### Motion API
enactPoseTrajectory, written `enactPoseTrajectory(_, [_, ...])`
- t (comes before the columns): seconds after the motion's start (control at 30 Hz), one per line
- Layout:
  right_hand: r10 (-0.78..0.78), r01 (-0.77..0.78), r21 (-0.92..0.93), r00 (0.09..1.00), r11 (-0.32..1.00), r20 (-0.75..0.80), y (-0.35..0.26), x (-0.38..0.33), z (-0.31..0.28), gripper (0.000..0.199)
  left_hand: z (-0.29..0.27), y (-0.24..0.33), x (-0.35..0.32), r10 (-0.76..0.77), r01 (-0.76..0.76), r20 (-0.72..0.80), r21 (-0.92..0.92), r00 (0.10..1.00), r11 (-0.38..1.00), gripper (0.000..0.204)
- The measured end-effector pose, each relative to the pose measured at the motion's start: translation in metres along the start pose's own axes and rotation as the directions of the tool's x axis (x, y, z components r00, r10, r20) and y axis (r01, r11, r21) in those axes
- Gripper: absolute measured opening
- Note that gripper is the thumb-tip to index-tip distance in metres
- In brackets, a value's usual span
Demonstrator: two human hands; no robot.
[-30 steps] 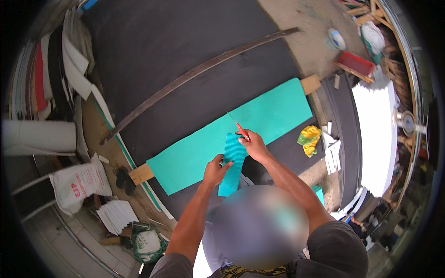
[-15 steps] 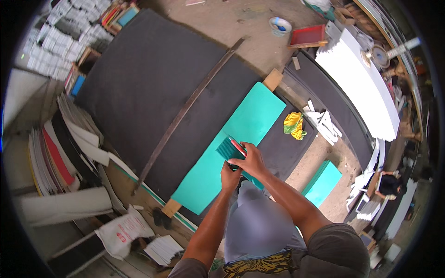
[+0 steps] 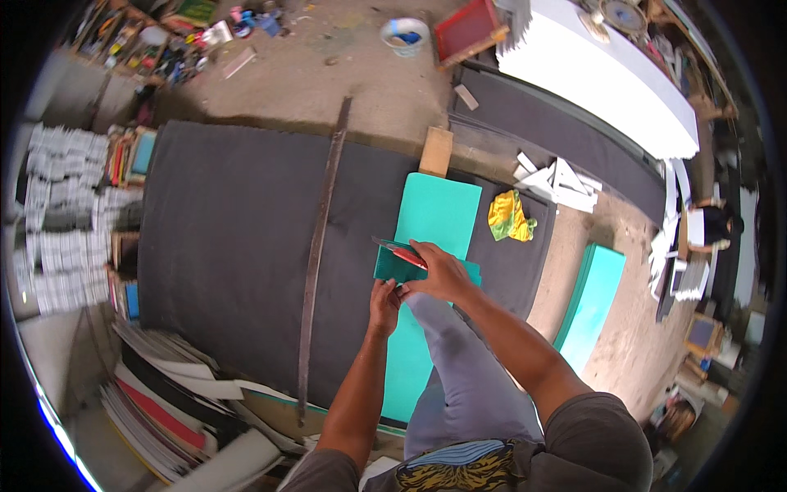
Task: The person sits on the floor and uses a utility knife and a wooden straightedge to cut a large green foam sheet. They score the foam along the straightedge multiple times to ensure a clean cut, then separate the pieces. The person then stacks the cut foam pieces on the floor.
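Between my hands is a dark green piece (image 3: 390,266), held up over a long teal sheet (image 3: 443,205). My left hand (image 3: 385,305) pinches its lower edge with the fingertips. My right hand (image 3: 438,273) is closed round a red-handled knife (image 3: 409,257), whose thin blade points left across the top of the green piece. The right fingers also rest along the green piece's right side. A teal corner shows beside the right wrist; what it belongs to is hidden. Beneath the teal sheet lies a wooden board (image 3: 436,152), its far end sticking out.
A large black sheet (image 3: 229,246) bears a long dark bar (image 3: 318,238). To the right lie a yellow-green cloth (image 3: 510,216), white offcuts (image 3: 559,185) and a teal stack (image 3: 592,299). A bucket (image 3: 404,37) stands far off; another person (image 3: 717,225) is at far right.
My view has turned, so the teal sheet now runs nearly straight away from me. The green piece is tilted differently in my hands, and the knife points more to the left.
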State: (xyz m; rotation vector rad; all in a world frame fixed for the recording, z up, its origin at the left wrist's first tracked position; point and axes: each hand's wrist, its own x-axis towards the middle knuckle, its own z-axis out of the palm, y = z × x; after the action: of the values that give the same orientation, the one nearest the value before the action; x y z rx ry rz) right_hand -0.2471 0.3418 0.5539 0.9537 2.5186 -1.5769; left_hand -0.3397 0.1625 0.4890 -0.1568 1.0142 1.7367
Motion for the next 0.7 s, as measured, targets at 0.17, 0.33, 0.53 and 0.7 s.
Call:
enactPoseTrajectory(0.17, [0.067,-0.071,-0.031,0.991,0.997,-0.115,0.034,0.069,-0.007,0.095,0.012,0.022,0.102,-0.053,0.095,-0.178,0.238,0.983,0.967,0.036])
enactPoseTrajectory(0.33, [0.209,-0.219,-0.039,0.961,0.975,-0.183,0.039,0.093,-0.025,0.075,0.025,0.058,0.161,-0.116,0.154,-0.242,0.146,0.963,0.977,0.040])
enactPoseTrajectory(0.53, [0.239,-0.298,-0.211,0.935,0.931,-0.263,0.071,0.098,-0.025,0.029,0.044,0.073,0.198,-0.082,0.199,-0.267,0.450,0.960,0.871,0.073])
enactPoseTrajectory(0.7, [0.336,-0.431,-0.280,0.883,0.858,-0.327,0.089,0.107,-0.043,0.024,-0.020,0.046,0.246,0.107,-0.078,0.022,0.831,0.994,0.551,0.061])
